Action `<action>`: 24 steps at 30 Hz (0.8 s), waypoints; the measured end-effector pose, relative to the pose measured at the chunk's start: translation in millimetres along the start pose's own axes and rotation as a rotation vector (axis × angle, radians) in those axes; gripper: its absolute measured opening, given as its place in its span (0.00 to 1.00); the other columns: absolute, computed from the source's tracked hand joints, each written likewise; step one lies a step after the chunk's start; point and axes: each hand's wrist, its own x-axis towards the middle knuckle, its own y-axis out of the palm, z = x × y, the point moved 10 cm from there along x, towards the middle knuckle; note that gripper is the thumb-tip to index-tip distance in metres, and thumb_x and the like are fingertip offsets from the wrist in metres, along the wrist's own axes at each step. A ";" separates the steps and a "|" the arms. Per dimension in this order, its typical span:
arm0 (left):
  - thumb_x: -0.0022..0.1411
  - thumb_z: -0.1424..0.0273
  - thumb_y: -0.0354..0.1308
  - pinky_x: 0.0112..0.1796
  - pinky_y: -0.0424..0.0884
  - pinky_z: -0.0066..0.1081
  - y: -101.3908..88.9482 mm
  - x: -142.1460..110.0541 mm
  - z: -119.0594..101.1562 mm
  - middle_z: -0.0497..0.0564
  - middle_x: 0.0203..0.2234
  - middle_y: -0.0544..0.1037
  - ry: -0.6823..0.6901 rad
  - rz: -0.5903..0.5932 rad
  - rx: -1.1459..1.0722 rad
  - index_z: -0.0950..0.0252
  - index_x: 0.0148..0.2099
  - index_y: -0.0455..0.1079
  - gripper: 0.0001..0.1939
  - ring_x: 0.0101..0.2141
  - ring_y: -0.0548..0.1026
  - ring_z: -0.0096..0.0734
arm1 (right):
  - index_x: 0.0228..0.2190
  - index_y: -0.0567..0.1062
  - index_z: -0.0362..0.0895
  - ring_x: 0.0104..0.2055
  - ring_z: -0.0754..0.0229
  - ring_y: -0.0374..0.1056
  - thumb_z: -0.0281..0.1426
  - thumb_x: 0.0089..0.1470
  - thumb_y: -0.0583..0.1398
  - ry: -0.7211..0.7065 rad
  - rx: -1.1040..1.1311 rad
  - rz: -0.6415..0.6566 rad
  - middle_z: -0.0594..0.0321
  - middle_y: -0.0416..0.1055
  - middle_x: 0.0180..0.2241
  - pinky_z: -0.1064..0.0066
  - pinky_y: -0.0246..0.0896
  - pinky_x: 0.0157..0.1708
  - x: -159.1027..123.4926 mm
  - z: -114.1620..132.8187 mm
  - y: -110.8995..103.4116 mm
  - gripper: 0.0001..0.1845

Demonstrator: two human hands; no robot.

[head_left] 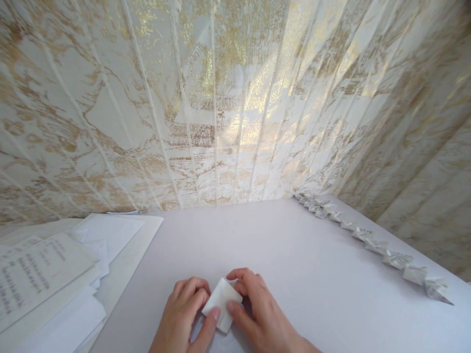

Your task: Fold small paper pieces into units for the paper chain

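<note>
A small white folded paper [223, 296], roughly diamond-shaped, lies between both hands near the front of the white table [279, 235]. My left hand [186, 311] grips its left side, the thumb pressing on the lower left face and the other fingers curled at the edge. From the other side, my right hand [259, 309] holds the paper with its thumb on the right face and its index finger curved around the upper right edge. The paper's underside is hidden.
Along the table's right edge runs a row of several folded paper figures [395, 259]. To the left lie loose white sheets [114, 235] and a page with writing [44, 274]. A patterned white and gold curtain [206, 122] hangs behind the table.
</note>
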 end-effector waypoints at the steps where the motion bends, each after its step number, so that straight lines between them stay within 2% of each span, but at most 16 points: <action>1: 0.67 0.62 0.51 0.40 0.69 0.33 -1.1 -0.3 -0.4 0.49 0.36 0.74 0.013 -0.012 0.038 0.60 0.32 0.68 0.12 0.40 0.70 0.37 | 0.45 0.66 0.46 0.37 0.56 0.64 0.26 0.60 0.54 -0.012 -0.036 -0.007 0.63 0.71 0.33 0.64 0.58 0.40 0.4 -0.2 -0.2 0.11; 3: 0.68 0.63 0.49 0.42 0.67 0.35 -0.9 -1.6 -1.4 0.50 0.39 0.74 0.027 -0.012 0.087 0.60 0.33 0.69 0.13 0.43 0.69 0.38 | 0.42 0.68 0.46 0.39 0.55 0.63 0.26 0.63 0.50 -0.004 -0.061 -0.021 0.61 0.70 0.35 0.63 0.58 0.42 1.2 -2.6 -1.1 0.09; 6: 0.71 0.63 0.44 0.40 0.68 0.36 1.4 -3.9 0.7 0.50 0.39 0.74 0.006 0.011 0.108 0.60 0.32 0.68 0.17 0.41 0.70 0.38 | 0.41 0.69 0.46 0.38 0.56 0.63 0.24 0.63 0.49 0.087 -0.017 -0.044 0.62 0.67 0.33 0.65 0.58 0.40 1.8 -11.7 -4.0 0.12; 7: 0.71 0.62 0.44 0.40 0.68 0.36 0.5 -4.7 1.9 0.50 0.38 0.74 -0.001 -0.002 0.111 0.60 0.34 0.68 0.16 0.41 0.71 0.38 | 0.41 0.69 0.46 0.38 0.56 0.63 0.23 0.62 0.49 0.114 -0.008 -0.052 0.63 0.66 0.32 0.65 0.59 0.39 1.8 -14.3 -5.1 0.12; 9: 0.70 0.60 0.46 0.41 0.70 0.36 -3.9 -6.3 2.6 0.51 0.40 0.75 0.016 -0.066 0.130 0.59 0.44 0.69 0.13 0.42 0.71 0.38 | 0.40 0.69 0.46 0.37 0.56 0.63 0.19 0.59 0.51 0.126 -0.024 -0.060 0.65 0.65 0.29 0.66 0.58 0.39 2.6 -15.5 -6.3 0.13; 12: 0.67 0.62 0.49 0.44 0.72 0.34 -6.1 -9.4 -11.3 0.53 0.49 0.75 0.194 -0.141 0.243 0.59 0.60 0.62 0.21 0.47 0.72 0.38 | 0.40 0.69 0.45 0.34 0.56 0.63 0.15 0.52 0.53 0.056 -0.133 -0.042 0.67 0.65 0.26 0.64 0.57 0.40 5.4 -9.0 -4.4 0.18; 15: 0.63 0.68 0.51 0.45 0.72 0.29 7.9 -16.0 -35.3 0.52 0.55 0.73 0.478 -0.072 0.442 0.60 0.61 0.62 0.24 0.50 0.74 0.36 | 0.37 0.71 0.45 0.34 0.56 0.63 0.12 0.46 0.54 0.016 -0.235 -0.008 0.66 0.66 0.25 0.64 0.55 0.40 7.9 -5.0 0.0 0.20; 17: 0.63 0.68 0.52 0.46 0.71 0.27 19.3 -21.0 -41.0 0.51 0.56 0.74 0.597 0.012 0.579 0.61 0.60 0.65 0.22 0.50 0.75 0.34 | 0.34 0.71 0.45 0.34 0.56 0.64 0.12 0.44 0.54 0.019 -0.262 0.004 0.66 0.67 0.25 0.64 0.55 0.39 8.8 -5.0 1.1 0.19; 20: 0.66 0.65 0.50 0.46 0.69 0.28 27.9 -31.2 -39.1 0.51 0.56 0.74 0.724 0.034 0.738 0.63 0.62 0.64 0.23 0.52 0.74 0.35 | 0.32 0.71 0.44 0.34 0.56 0.64 0.13 0.44 0.55 0.025 -0.279 0.014 0.65 0.67 0.25 0.65 0.55 0.39 8.6 -4.9 1.2 0.17; 21: 0.67 0.65 0.48 0.46 0.68 0.29 26.3 -34.6 -37.8 0.50 0.56 0.74 0.748 -0.008 0.751 0.62 0.63 0.62 0.24 0.53 0.73 0.35 | 0.33 0.70 0.44 0.34 0.56 0.64 0.13 0.44 0.55 0.024 -0.284 0.020 0.65 0.68 0.25 0.65 0.55 0.38 8.2 -4.7 1.5 0.17; 24: 0.68 0.64 0.45 0.50 0.63 0.32 32.5 -42.1 -27.6 0.49 0.60 0.69 0.749 0.001 0.773 0.58 0.64 0.61 0.24 0.56 0.70 0.36 | 0.33 0.69 0.44 0.35 0.55 0.64 0.13 0.46 0.54 0.005 -0.298 0.044 0.63 0.70 0.28 0.64 0.55 0.39 6.6 -2.5 2.9 0.17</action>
